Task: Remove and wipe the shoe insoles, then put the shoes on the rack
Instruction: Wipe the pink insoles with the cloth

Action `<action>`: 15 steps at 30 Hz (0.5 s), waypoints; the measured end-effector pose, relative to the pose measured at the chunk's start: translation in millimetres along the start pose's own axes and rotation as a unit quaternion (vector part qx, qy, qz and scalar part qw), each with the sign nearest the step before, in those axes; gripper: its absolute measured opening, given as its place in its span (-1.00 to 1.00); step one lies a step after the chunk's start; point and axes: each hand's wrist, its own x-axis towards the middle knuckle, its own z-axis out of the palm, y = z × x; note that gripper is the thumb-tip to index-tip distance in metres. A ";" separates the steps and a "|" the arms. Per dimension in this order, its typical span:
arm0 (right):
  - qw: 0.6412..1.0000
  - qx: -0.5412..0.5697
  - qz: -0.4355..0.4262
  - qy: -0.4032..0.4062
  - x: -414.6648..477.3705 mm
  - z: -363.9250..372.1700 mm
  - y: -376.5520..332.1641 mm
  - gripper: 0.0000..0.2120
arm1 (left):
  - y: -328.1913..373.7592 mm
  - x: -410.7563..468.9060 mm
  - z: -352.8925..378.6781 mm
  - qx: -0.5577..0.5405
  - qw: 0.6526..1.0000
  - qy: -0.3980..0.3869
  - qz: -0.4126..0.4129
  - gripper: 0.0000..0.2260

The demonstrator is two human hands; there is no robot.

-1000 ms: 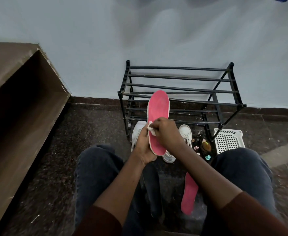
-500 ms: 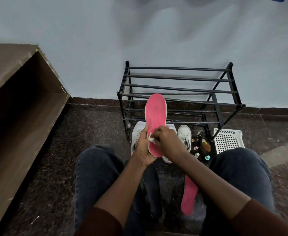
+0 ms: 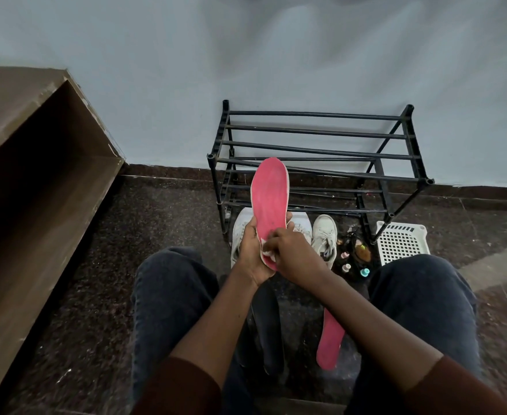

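Here's the pink insole (image 3: 269, 202), held upright between the knees in front of the black shoe rack (image 3: 318, 158). Its pink face is scuffed and paler toward the toe, with a thin whitish rim running round the edge. The left hand (image 3: 250, 250) grips its heel end from the left side, fingers wrapped behind with tips showing at the right edge. The right hand (image 3: 291, 256) pinches a small white cloth (image 3: 266, 253) against the lower part of the pink face, fingers curled tight over it. On the dark speckled floor (image 3: 162, 211), a pair of white shoes (image 3: 324, 235) sits at the rack's front edge, toes toward the rack. A second pink insole (image 3: 330, 342) lies flat on the floor beside the right knee. A white perforated basket (image 3: 402, 242) stands by the rack's right front leg.
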 end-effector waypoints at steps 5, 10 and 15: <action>0.999 0.020 0.033 -0.038 -0.4 -15.0 7.7 -0.83 | 2.6 0.6 1.7 0.009 1.000 0.004 0.010 -0.44; 0.985 0.082 0.061 0.141 14.7 -31.5 8.3 -0.83 | 2.7 -11.3 13.9 0.029 0.998 -0.037 0.044 -0.63; 0.998 -0.021 0.034 0.043 17.3 -3.2 6.5 -0.74 | 4.1 -12.7 13.6 0.028 0.998 -0.030 0.036 -0.54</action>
